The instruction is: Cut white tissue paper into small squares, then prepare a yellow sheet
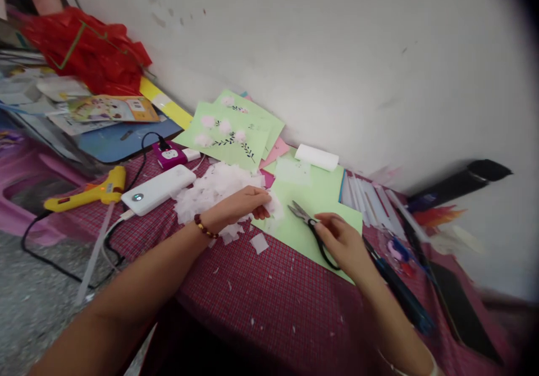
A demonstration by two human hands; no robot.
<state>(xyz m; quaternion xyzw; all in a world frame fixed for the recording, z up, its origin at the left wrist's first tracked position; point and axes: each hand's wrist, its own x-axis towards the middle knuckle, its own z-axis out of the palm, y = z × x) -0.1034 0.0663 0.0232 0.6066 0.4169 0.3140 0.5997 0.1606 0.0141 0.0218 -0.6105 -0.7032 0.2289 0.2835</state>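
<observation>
Head view | left hand (248,202) pinches tissue scraps (210,188) | right hand (343,241) grips scissors (309,224) | flower cards (229,134) done, counter's far edge | green sheet (320,196) bare

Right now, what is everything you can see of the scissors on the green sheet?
The scissors are a pair with pale metal blades and black looped handles, plastic by the look. They lie flat on the light green paper sheet, blade tips pointing toward the heap of white paper scraps, blades shut or nearly so. The right hand rests its fingertips on the handles, covering part of them; whether it grips them cannot be told.
</observation>
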